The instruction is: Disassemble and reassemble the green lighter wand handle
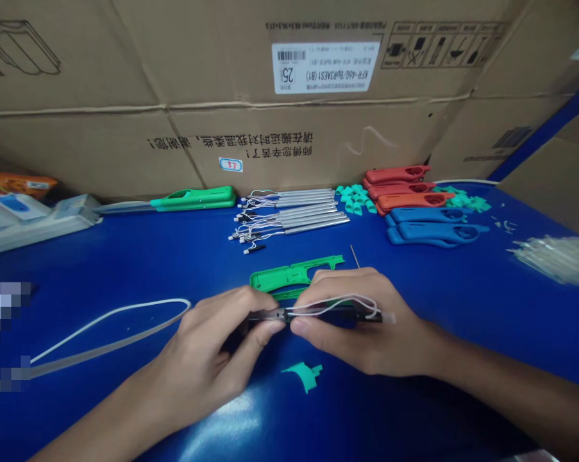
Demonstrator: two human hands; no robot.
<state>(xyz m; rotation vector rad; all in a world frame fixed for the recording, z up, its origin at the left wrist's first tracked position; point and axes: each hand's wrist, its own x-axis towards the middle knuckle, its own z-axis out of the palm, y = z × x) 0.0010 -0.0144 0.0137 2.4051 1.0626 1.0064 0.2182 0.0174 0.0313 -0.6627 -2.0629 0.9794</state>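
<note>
My left hand [212,346] and my right hand [361,321] meet over the blue table, both pinching a thin dark metal tube [270,314] with white wires looping over my right fingers. A green plastic shell half [293,274] lies just behind my hands, partly hidden by them. A small green trigger piece [304,375] lies on the table in front of my hands.
Metal tubes with wires [293,215] lie in a row at the back. Red shells [399,186] and blue shells [433,226] are stacked at the right, with small green caps [356,197] beside them. An assembled green tool [193,199] lies at the left. Cardboard boxes [289,96] wall the back. A white strap [116,321] lies at the left.
</note>
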